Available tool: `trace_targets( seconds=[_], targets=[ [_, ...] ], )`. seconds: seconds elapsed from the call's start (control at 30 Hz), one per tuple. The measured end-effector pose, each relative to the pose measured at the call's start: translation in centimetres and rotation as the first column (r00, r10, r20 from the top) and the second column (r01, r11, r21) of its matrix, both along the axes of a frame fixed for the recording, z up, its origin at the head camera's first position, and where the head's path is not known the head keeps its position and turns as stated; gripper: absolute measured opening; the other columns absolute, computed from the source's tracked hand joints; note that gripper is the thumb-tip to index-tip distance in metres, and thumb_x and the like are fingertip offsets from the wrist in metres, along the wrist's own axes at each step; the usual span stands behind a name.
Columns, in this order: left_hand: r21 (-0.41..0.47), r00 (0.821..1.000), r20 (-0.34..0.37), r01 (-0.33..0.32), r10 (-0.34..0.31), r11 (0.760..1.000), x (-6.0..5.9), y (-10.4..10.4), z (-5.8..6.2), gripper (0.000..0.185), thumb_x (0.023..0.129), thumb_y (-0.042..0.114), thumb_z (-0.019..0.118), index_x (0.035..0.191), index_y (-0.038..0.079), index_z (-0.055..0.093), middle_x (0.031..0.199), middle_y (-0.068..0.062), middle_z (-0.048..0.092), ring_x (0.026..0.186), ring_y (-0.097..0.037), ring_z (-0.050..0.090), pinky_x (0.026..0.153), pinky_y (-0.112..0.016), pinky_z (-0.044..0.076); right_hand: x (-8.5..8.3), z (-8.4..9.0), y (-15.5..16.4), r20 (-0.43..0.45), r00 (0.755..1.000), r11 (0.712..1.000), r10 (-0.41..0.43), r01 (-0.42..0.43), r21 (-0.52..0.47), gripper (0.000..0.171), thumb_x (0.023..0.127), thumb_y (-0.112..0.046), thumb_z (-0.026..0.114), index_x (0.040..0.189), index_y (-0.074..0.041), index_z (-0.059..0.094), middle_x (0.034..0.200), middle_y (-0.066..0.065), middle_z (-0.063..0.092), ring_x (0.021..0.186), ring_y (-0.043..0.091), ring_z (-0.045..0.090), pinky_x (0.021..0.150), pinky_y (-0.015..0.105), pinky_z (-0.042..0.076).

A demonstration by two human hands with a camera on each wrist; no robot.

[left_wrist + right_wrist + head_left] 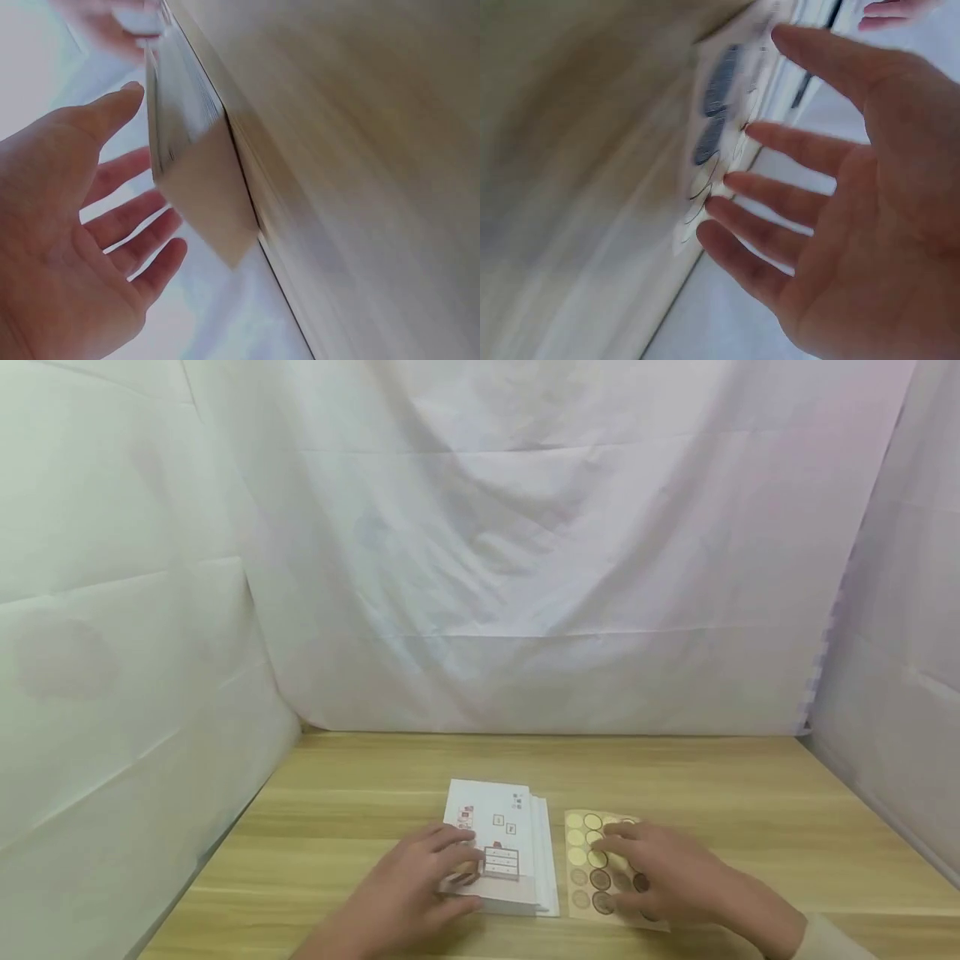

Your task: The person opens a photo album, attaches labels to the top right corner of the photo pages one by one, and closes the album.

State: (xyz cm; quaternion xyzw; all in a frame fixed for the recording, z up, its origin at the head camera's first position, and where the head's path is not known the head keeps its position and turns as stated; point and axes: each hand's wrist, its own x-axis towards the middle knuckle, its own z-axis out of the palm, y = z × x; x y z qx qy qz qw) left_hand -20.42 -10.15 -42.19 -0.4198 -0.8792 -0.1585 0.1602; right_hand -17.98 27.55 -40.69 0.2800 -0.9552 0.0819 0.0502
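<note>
A stack of white, flat pieces lies mid-table in the head view, its top printed with small red and brown drawings of furniture and frames. Over its left side is my left hand, fingers loosely bent. In the left wrist view that hand has spread fingers beside the layered edge and grips nothing. To the right lies a sheet of round stickers, some yellow, some dark. My right hand hovers over or touches the sheet, covering its right part; in the right wrist view its fingers are extended.
The wooden tabletop carries the stack and sheet side by side, with a narrow gap between them. A white cloth hangs behind the table, and white sheets line the left and right sides.
</note>
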Motion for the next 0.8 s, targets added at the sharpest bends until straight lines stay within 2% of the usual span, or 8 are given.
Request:
trace_targets(
  seconds=[0.07,0.17,0.27,0.37,0.67,0.73,0.8],
  targets=[
    [0.005,0.999,0.045,-0.012,0.012,1.000,0.0,-0.9,0.1,0.036,0.094,0.048,0.084,0.124,0.030,0.076,0.140,0.005,0.072,0.129,-0.020,0.067,0.108,-0.046,0.060,0.2,-0.1,0.5,0.021,1.000,0.999,0.019,-0.019,0.029,0.056,0.094,-0.055,0.079,0.138,-0.021,0.072,0.142,0.012,0.071,0.122,0.034,0.072,0.096,0.056,0.062],
    [0.024,0.993,0.118,0.006,-0.009,1.000,0.0,-1.6,0.1,0.035,0.097,0.040,0.083,0.129,0.030,0.075,0.143,0.003,0.069,0.132,-0.021,0.065,0.108,-0.045,0.060,0.0,-0.2,0.9,0.088,0.996,1.000,0.006,-0.007,0.001,0.060,0.097,-0.059,0.075,0.142,-0.020,0.069,0.149,0.016,0.067,0.134,0.042,0.066,0.104,0.064,0.058],
    [0.053,0.985,0.169,0.039,-0.048,0.998,0.0,-1.7,0.0,0.032,0.100,0.035,0.079,0.132,0.028,0.075,0.143,0.001,0.068,0.132,-0.022,0.063,0.108,-0.042,0.060,-0.3,-0.2,0.9,0.133,0.991,0.999,0.006,-0.002,-0.033,0.061,0.099,-0.057,0.074,0.145,-0.017,0.067,0.153,0.018,0.063,0.139,0.046,0.061,0.108,0.067,0.054],
    [0.063,0.975,0.214,0.046,-0.059,0.997,-0.1,-1.5,-0.1,0.029,0.103,0.034,0.076,0.131,0.028,0.076,0.141,0.001,0.067,0.130,-0.022,0.063,0.108,-0.041,0.060,-0.5,-0.2,0.9,0.152,0.988,0.999,0.017,-0.010,-0.046,0.062,0.099,-0.053,0.075,0.147,-0.015,0.066,0.155,0.020,0.061,0.141,0.047,0.059,0.109,0.068,0.052],
    [0.021,0.946,0.322,-0.021,0.013,1.000,0.0,-1.2,0.2,0.027,0.101,0.037,0.078,0.127,0.028,0.079,0.135,0.005,0.068,0.124,-0.018,0.062,0.103,-0.037,0.061,-0.9,-0.5,0.9,0.190,0.982,0.998,0.008,0.004,-0.062,0.062,0.097,-0.048,0.077,0.149,-0.015,0.064,0.158,0.021,0.058,0.143,0.048,0.056,0.112,0.070,0.050],
    [0.017,0.941,0.337,-0.031,0.024,0.999,0.0,-1.3,0.2,0.027,0.100,0.040,0.078,0.126,0.030,0.079,0.135,0.006,0.068,0.123,-0.016,0.062,0.103,-0.036,0.061,-1.0,-0.5,0.8,0.190,0.982,0.996,-0.003,0.020,-0.091,0.057,0.100,-0.046,0.075,0.148,-0.016,0.065,0.157,0.020,0.058,0.143,0.047,0.056,0.112,0.069,0.050],
    [0.028,0.943,0.331,-0.036,0.025,0.999,0.0,-1.4,0.1,0.028,0.101,0.043,0.077,0.125,0.029,0.079,0.134,0.008,0.068,0.121,-0.014,0.064,0.102,-0.035,0.062,-1.1,-0.7,0.9,0.149,0.989,0.990,-0.016,0.036,-0.133,0.050,0.101,-0.041,0.075,0.144,-0.016,0.067,0.154,0.017,0.062,0.141,0.045,0.059,0.110,0.067,0.052]
  ],
)
